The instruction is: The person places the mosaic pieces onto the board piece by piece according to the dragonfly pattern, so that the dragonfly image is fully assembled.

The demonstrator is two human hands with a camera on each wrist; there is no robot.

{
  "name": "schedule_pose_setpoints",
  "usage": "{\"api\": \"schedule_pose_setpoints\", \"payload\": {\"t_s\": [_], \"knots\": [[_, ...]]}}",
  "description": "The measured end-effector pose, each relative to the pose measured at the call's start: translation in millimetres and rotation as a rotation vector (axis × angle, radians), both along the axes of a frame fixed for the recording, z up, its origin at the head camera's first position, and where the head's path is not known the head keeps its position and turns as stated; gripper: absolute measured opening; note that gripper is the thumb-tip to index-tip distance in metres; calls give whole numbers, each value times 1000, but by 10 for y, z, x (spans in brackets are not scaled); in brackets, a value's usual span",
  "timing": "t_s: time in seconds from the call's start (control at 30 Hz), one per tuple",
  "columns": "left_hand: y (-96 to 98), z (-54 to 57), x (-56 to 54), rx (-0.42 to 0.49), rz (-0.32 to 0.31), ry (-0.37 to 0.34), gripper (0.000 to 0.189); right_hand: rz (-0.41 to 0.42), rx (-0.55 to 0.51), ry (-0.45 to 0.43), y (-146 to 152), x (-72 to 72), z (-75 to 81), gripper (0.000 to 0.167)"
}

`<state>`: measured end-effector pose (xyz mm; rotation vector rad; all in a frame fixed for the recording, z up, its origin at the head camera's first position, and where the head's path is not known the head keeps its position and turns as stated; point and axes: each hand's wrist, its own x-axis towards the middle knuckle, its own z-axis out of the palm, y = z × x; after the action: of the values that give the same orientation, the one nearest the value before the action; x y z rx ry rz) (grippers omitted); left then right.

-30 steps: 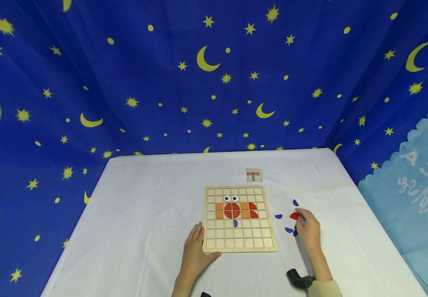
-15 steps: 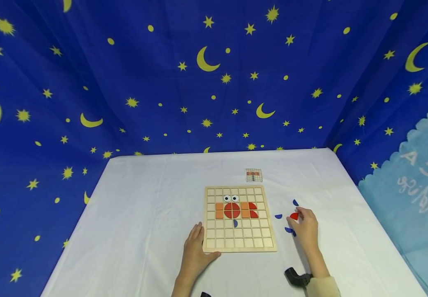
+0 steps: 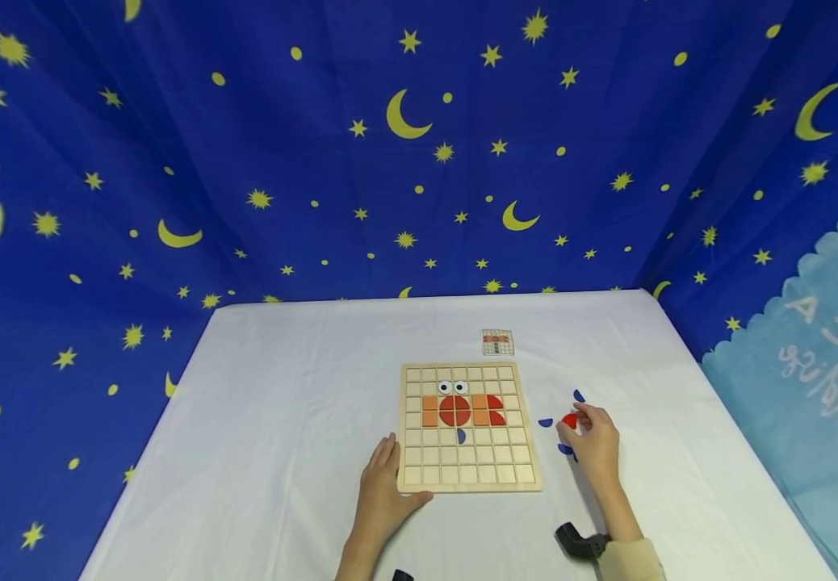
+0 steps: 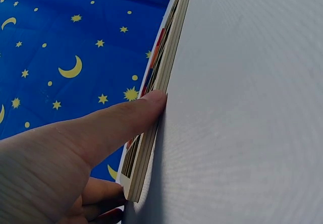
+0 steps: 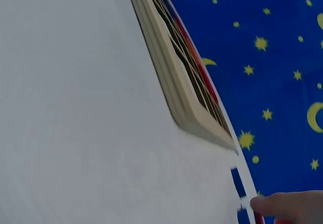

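Right grip (image 3: 597, 444): I'm pinching a red piece (image 3: 570, 420) right of the grid board (image 3: 470, 487) | left grip (image 3: 383, 492): I'm holding the grid board's near-left corner | I should be pinching lightly, avoiding the blue half-discs (image 3: 546, 423)

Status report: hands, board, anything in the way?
Left hand holds board at near-left corner. Right hand pinches red piece, right of board. Blue piece lies between that and board.

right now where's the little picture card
In the head view, the picture card lies on the white table, just beyond the far edge of the wooden board, near that edge's right end.
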<state>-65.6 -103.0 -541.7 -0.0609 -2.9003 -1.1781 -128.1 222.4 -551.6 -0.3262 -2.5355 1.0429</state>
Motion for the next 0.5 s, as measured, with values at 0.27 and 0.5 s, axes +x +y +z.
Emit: {"api": "schedule_pose_setpoints", "payload": {"t_s": [0.27, 0.5], "knots": [[-2, -2, -8, -8, -5, -6, 99, 116, -26, 128, -171, -38, 116, 44], [-4, -7, -10, 2, 4, -4, 99, 193, -75, 126, -350, -123, 191, 46]]}}
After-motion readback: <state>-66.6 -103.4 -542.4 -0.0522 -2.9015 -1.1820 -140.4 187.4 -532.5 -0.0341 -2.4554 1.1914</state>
